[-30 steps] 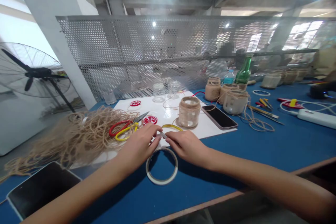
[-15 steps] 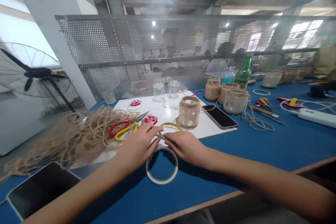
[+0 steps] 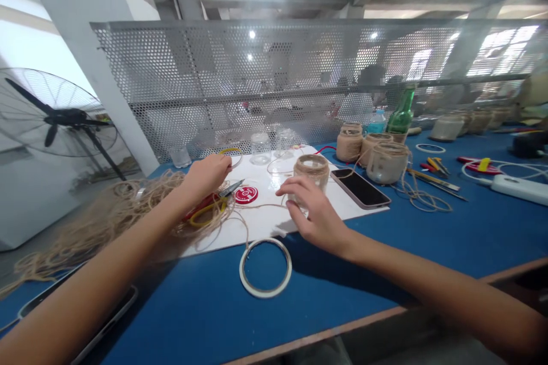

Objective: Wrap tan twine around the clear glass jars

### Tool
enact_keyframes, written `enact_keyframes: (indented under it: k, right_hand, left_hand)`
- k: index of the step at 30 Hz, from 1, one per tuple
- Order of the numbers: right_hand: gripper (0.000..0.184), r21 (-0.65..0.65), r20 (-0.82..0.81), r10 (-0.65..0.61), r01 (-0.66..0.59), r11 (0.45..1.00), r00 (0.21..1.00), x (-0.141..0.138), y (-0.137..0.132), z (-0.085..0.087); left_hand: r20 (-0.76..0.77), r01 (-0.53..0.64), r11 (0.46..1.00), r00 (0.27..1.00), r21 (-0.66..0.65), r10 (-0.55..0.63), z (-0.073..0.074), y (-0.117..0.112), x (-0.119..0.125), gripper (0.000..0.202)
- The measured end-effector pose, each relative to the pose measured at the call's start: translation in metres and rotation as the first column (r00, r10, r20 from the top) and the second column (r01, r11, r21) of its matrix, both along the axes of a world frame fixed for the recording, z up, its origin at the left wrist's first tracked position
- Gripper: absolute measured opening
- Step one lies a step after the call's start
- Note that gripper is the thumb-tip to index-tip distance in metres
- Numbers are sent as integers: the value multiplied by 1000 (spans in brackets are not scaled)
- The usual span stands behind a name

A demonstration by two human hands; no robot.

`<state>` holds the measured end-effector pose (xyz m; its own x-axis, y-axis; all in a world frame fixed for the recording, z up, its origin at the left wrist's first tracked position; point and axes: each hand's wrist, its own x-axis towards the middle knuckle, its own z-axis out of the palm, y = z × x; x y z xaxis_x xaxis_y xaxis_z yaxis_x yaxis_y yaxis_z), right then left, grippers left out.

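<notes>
My left hand point(image 3: 209, 175) is closed on a thin roll of tape point(image 3: 232, 150) with a yellow inner ring, over the back of the white sheet point(image 3: 268, 219). Fingers slightly curled and apart, my right hand point(image 3: 314, 214) is open in front of a glass jar point(image 3: 311, 164) with twine around its neck; it covers the jar's lower part, and I cannot tell whether it touches. Red-and-yellow-handled scissors point(image 3: 208, 212) lie partly under loose twine, beside a red disc point(image 3: 246, 194). A white tape roll point(image 3: 243, 278) lies flat near the table's front.
A heap of twine point(image 3: 111, 219) covers the left side, above a dark tablet-like device point(image 3: 115, 313). To the right are a phone point(image 3: 360, 187), twine-wrapped jars point(image 3: 349, 142), a green bottle point(image 3: 401, 113) and a power strip point(image 3: 520, 189). A perforated metal screen point(image 3: 222, 80) stands behind.
My hands have separated. The left has moved up and left with the yellow-ringed tape roll, away from beside the jar; the right has moved slightly right and opened.
</notes>
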<state>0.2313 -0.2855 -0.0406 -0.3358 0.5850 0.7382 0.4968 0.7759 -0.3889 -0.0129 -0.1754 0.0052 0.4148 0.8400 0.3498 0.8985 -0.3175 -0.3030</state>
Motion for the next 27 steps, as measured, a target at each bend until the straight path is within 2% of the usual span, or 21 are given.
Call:
enact_keyframes:
  k: [3, 5, 6, 8, 9, 11, 13, 15, 17, 18, 20, 21, 22, 24, 27]
  right_hand:
    - [19, -54, 2, 16, -16, 998, 1000, 5, 6, 3]
    - [17, -137, 151, 182, -162, 977, 972, 8, 6, 4]
    - [16, -192, 261, 306, -262, 946, 916, 9, 5, 3]
    - [16, -294, 461, 494, -398, 869, 737, 10, -1, 1]
    - [19, -313, 528, 519, -414, 855, 673, 10, -4, 0]
    - [19, -303, 595, 498, -398, 866, 631, 9, -10, -2]
    - [12, -314, 594, 500, -390, 866, 631, 7, -14, 0]
    - [10, -363, 550, 535, -394, 845, 641, 6, -15, 4]
    - [12, -406, 471, 549, -383, 830, 691, 5, -16, 9]
    - [13, -424, 428, 549, -377, 823, 718, 6, -16, 12]
    - [13, -454, 344, 552, -380, 806, 760, 7, -16, 14]
    - [13, -463, 305, 551, -385, 798, 777, 8, -16, 15]
    - [13, -469, 270, 550, -391, 792, 790, 8, -17, 15]
    - [13, -475, 206, 550, -408, 780, 809, 9, -17, 15]
    - [14, -489, 138, 532, -410, 770, 835, 8, -18, 15]
  left_hand:
    - [-32, -79, 994, 997, -77, 76, -3, 25, 2, 29]
    - [-35, -91, 990, 996, -107, 88, -7, 33, 7, 31]
    - [-38, -83, 989, 996, -121, 79, -9, 35, 11, 34]
    - [-50, -41, 988, 998, -149, 34, -14, 34, 22, 39]
    - [-58, -18, 986, 998, -165, 9, -17, 30, 28, 37]
    - [-73, 26, 983, 996, -184, -40, -19, 19, 40, 30]
    - [-78, 66, 980, 994, -186, -82, -18, 0, 51, 26]
    - [-53, 160, 970, 984, -183, -172, -13, -24, 58, 23]
    - [79, 260, 942, 965, -212, -249, -6, -50, 60, 28]
    - [196, 322, 913, 940, -251, -278, -1, -64, 60, 33]
    - [464, 482, 808, 833, -339, -302, 6, -89, 57, 40]
    - [547, 543, 769, 778, -337, -309, 9, -100, 55, 41]
    - [591, 577, 753, 740, -315, -320, 11, -110, 54, 40]
    - [627, 583, 777, 703, -239, -335, 11, -127, 50, 37]
    - [596, 529, 845, 705, -80, -385, 2, -144, 44, 24]
